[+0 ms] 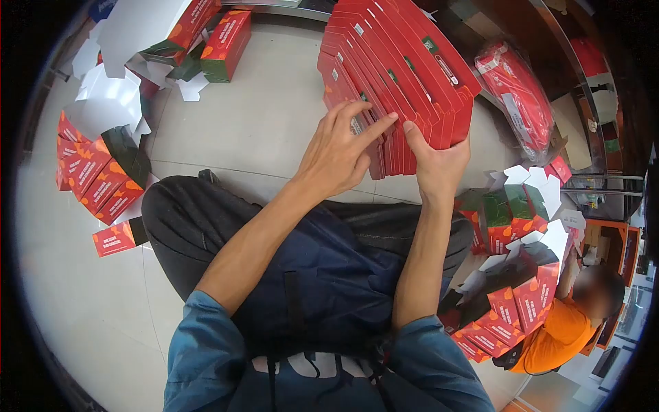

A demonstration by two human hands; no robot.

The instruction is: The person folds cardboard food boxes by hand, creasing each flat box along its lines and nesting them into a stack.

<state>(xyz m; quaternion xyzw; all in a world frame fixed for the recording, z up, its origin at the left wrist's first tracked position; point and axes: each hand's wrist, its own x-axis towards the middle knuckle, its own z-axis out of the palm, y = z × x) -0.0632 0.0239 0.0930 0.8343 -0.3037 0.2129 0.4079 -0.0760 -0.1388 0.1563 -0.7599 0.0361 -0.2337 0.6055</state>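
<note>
A fanned stack of flat, folded red cartons stands in front of my legs, with green and white labels on several of them. My right hand grips the stack's near right corner, thumb on the near face and the other fingers hidden behind it. On the left side of the stack, my left hand rests its fingertips on the carton edges. Its index finger points right, toward my right thumb, and its fingers are apart.
Opened red-and-green boxes with white flaps sit on the floor at left. More such boxes are piled at right. A plastic-wrapped red pack lies at upper right. A person in an orange shirt sits at lower right.
</note>
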